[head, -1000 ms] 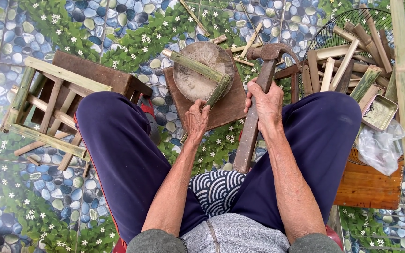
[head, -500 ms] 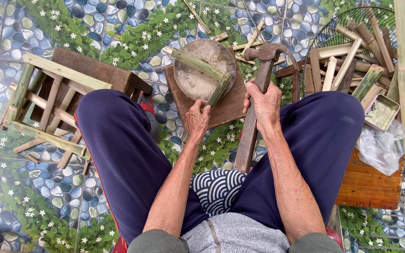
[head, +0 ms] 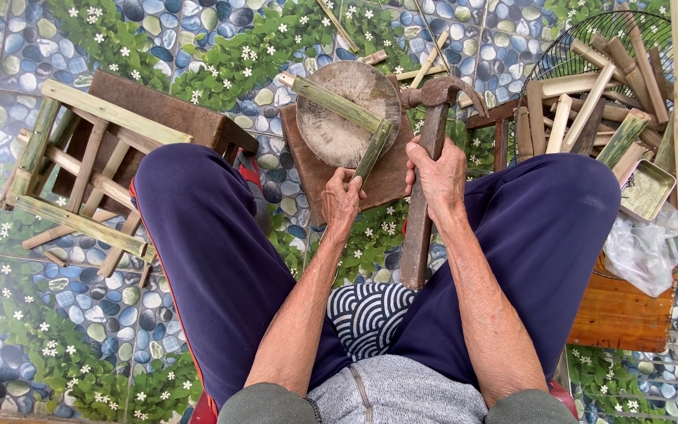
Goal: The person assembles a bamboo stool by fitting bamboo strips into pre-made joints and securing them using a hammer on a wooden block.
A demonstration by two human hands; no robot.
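While I am sitting low over a floor [head: 9, 47] of glossy tiles printed with blue pebbles, green leaves and small white flowers, I am keeping my knees spread around a flat brown wooden board [head: 390, 177]. A round, worn, grey-brown wooden block [head: 339, 118] is lying on that board. Across it I am resting an L-shaped piece of split green bamboo [head: 347, 110], its short leg pointing toward me. My left hand [head: 342, 202] is pinching the near end of that short leg between fingers and thumb. My right hand [head: 438, 174] is clenching the long, dark wooden handle of a claw hammer [head: 431, 137], whose rusty head is hanging just beside the block's right edge. To my left, a small stool frame [head: 80, 169] of pale green bamboo bars is leaning on a dark wooden bench. To my right, cut bamboo sticks [head: 582, 110] are piling up on a wire grille, near a crumpled plastic bag [head: 645, 251].
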